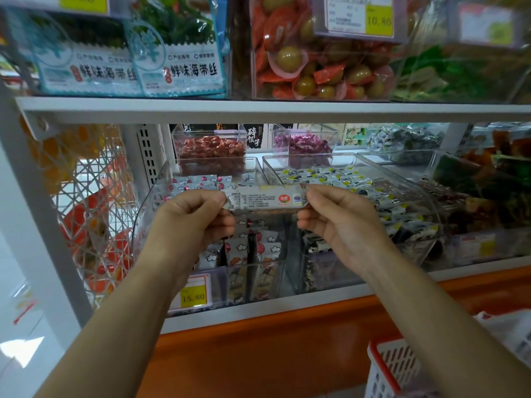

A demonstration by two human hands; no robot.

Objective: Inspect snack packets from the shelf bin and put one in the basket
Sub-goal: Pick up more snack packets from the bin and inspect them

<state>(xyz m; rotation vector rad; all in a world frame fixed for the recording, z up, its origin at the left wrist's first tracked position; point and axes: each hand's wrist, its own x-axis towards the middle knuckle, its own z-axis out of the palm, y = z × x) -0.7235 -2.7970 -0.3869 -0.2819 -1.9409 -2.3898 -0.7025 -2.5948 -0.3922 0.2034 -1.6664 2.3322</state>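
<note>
Silvery foil snack packet [267,200] pinched at each end by left grip [198,214] and right grip [339,216], clear plastic shelf bin [148,216] just behind them, red-rimmed white basket [382,366] well below the right grip.

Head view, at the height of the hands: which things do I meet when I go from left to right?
white wire rack → left hand → snack packet → right hand → dark packets

The seaweed packs [184,73] read 鲜味海带丝; upper price tag [379,21] says 10.80, lower price tag [193,297] 15.80.
</note>
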